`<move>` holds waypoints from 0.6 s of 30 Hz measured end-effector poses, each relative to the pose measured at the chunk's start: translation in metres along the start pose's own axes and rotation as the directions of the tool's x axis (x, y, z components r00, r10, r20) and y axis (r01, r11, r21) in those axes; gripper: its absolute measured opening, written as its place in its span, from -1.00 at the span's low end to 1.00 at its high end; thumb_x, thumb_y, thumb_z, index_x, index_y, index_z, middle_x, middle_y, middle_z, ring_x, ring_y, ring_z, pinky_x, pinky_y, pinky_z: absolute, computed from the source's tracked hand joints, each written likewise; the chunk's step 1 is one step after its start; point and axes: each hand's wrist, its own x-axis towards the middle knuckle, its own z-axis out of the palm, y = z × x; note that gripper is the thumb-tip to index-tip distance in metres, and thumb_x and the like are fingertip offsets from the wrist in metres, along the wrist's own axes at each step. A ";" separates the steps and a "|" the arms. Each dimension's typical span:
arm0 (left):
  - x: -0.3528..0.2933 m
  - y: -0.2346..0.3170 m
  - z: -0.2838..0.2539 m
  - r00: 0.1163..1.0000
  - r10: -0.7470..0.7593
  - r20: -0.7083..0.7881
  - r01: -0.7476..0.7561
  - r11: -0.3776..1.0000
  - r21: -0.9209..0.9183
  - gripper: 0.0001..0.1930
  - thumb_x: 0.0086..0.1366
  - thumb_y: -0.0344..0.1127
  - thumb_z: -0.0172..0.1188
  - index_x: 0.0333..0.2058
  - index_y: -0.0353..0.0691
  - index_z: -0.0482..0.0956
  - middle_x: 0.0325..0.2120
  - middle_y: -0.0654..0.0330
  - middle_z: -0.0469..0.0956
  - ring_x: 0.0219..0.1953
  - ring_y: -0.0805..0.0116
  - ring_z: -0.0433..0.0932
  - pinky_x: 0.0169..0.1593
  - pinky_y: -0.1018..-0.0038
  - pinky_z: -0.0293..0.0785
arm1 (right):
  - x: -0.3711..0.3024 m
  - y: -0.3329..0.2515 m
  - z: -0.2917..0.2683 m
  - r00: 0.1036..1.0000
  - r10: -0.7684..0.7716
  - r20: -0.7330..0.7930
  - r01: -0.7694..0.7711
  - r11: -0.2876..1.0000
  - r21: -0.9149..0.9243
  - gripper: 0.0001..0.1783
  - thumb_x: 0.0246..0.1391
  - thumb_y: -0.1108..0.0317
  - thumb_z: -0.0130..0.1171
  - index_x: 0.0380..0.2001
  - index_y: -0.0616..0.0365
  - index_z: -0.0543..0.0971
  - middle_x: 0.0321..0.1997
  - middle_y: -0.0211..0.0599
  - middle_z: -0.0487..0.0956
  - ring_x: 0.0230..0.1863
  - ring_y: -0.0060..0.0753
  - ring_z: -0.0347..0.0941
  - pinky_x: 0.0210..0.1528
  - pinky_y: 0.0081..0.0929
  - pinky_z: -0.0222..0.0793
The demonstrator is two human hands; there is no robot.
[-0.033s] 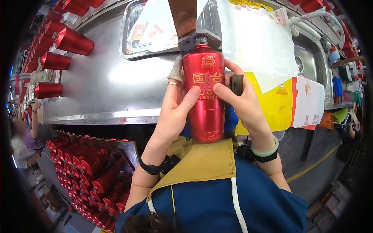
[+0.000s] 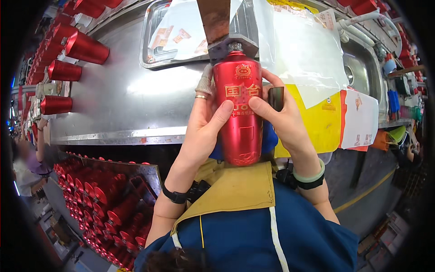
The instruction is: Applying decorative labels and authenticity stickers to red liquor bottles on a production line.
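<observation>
A glossy red bottle [image 2: 238, 120] with gold markings lies between my hands, its bare threaded neck pointing away from me against a metal stand [image 2: 219, 27]. My left hand [image 2: 204, 118] is closed along its left side, thumb on the front; a pale cover wraps one fingertip, and the fingers behind the bottle are hidden. On the other side my right hand [image 2: 281, 113] grips the bottle too, its thumb pressed on the front near the markings. A small dark flat piece [image 2: 275, 99] sits at the right hand's fingers; I cannot make out its kind.
Red bottles [image 2: 86, 47] stand along the left of the steel table [image 2: 136, 104]. A rack of red bottles [image 2: 104, 195] is below left. Ahead lies a metal tray [image 2: 147, 50] with decal sheets. White sheets [image 2: 308, 50], a yellow sheet [image 2: 317, 122] and a sink [image 2: 374, 68] are at right.
</observation>
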 end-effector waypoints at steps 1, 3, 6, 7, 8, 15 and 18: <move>0.000 -0.001 -0.001 1.000 0.000 0.000 0.000 1.000 0.000 -0.29 0.54 -0.43 0.06 0.51 -0.29 -0.10 0.44 0.02 0.16 0.45 0.26 0.21 0.49 0.25 0.15 | 0.000 0.000 0.000 1.000 0.000 0.000 0.000 1.000 0.000 -0.15 0.20 0.31 0.45 0.42 0.31 0.24 -0.26 -0.55 0.39 -0.24 -0.72 0.35 -0.09 -0.66 0.33; 0.000 -0.003 -0.002 1.000 0.000 0.007 0.000 1.000 0.015 -0.30 0.55 -0.41 0.05 0.52 -0.29 -0.10 0.44 0.01 0.16 0.46 0.25 0.20 0.48 0.26 0.15 | 0.000 0.001 -0.002 1.000 -0.005 0.005 0.005 1.000 0.004 -0.15 0.20 0.31 0.45 0.42 0.30 0.24 -0.27 -0.55 0.39 -0.24 -0.72 0.35 -0.08 -0.66 0.33; 0.000 -0.005 -0.002 0.999 0.042 0.015 -0.042 0.999 -0.009 -0.30 0.55 -0.42 0.05 0.51 -0.31 -0.10 0.44 0.01 0.15 0.46 0.24 0.20 0.49 0.26 0.14 | -0.001 0.000 -0.001 1.000 -0.002 -0.006 0.002 1.000 0.006 -0.15 0.20 0.31 0.45 0.42 0.30 0.24 -0.27 -0.55 0.39 -0.23 -0.72 0.35 -0.08 -0.66 0.33; 0.000 -0.005 -0.003 0.999 0.042 0.016 -0.042 0.999 -0.008 -0.30 0.55 -0.42 0.05 0.51 -0.31 -0.10 0.44 0.01 0.15 0.46 0.24 0.20 0.49 0.26 0.14 | -0.001 0.000 -0.001 1.000 -0.003 -0.007 0.003 1.000 0.007 -0.15 0.20 0.31 0.45 0.42 0.30 0.24 -0.27 -0.55 0.39 -0.23 -0.72 0.35 -0.08 -0.66 0.33; 0.001 -0.005 -0.004 1.000 0.010 0.010 -0.010 0.999 -0.042 -0.30 0.54 -0.43 0.06 0.51 -0.32 -0.09 0.44 0.00 0.16 0.46 0.24 0.20 0.49 0.26 0.15 | -0.001 0.001 0.000 1.000 -0.002 -0.007 0.002 1.000 0.014 -0.15 0.20 0.31 0.45 0.42 0.30 0.25 -0.27 -0.55 0.39 -0.23 -0.72 0.35 -0.09 -0.66 0.33; 0.001 -0.002 0.001 1.000 0.028 0.003 -0.028 0.999 -0.017 -0.31 0.51 -0.42 0.13 0.48 -0.35 -0.01 0.38 0.00 0.25 0.40 0.27 0.30 0.45 0.27 0.22 | 0.000 0.002 0.000 1.000 -0.015 -0.007 0.015 1.000 0.022 -0.16 0.18 0.29 0.47 0.41 0.29 0.27 -0.26 -0.55 0.39 -0.24 -0.71 0.33 -0.10 -0.67 0.33; -0.001 -0.005 0.002 1.000 0.023 -0.014 -0.023 0.999 0.030 -0.31 0.50 -0.40 0.17 0.46 -0.35 0.02 0.34 0.00 0.29 0.36 0.27 0.34 0.43 0.26 0.26 | 0.000 0.004 -0.002 1.000 -0.024 -0.012 0.024 1.000 0.019 -0.16 0.18 0.28 0.47 0.41 0.29 0.28 -0.26 -0.55 0.39 -0.24 -0.71 0.33 -0.09 -0.66 0.32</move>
